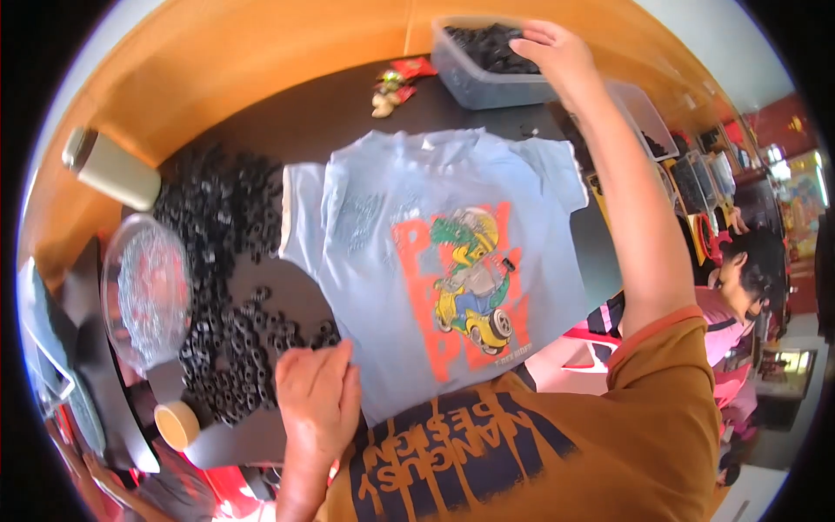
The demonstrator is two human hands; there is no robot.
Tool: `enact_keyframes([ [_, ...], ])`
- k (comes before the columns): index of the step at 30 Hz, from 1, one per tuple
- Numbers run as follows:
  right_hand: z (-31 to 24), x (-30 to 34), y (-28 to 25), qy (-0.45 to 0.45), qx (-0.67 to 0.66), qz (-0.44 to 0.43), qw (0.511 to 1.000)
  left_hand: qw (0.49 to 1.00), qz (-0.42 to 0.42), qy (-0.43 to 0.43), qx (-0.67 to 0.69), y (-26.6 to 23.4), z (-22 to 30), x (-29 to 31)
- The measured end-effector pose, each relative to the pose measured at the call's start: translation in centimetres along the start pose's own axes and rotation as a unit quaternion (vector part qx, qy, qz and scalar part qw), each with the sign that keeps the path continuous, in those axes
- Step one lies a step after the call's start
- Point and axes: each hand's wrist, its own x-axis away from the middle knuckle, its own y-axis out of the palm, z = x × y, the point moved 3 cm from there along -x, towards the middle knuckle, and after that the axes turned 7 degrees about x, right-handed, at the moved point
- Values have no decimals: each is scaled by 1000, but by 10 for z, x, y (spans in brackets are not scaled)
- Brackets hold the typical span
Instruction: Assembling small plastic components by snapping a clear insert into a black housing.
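Note:
My right hand reaches over the far clear plastic tub, its thumb and fingers apart at the small black parts heaped inside. Nothing shows between those fingers. My left hand is closed, fingers curled together, by the lower left edge of a light blue T-shirt; whatever it may hold is hidden. The shirt lies spread on the dark table, with a cartoon scooter rider printed on it. Beside my left hand is a loose spread of small black ring-like parts.
At the left stands a clear round bowl of thin silvery pieces, with a pale bottle behind it and a small tan cup nearer me. Small wrapped packets lie beside the tub. Another person is at the right.

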Motion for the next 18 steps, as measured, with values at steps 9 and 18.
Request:
enact_keyframes([
  [9,-75,201,29,-94,-53,-179,978,991,50,-26,-119,-32,-41,-17],
  [18,-100,301,48,-86,-155,-314,933,968,-34,-64,-240,-30,-87,-51],
])
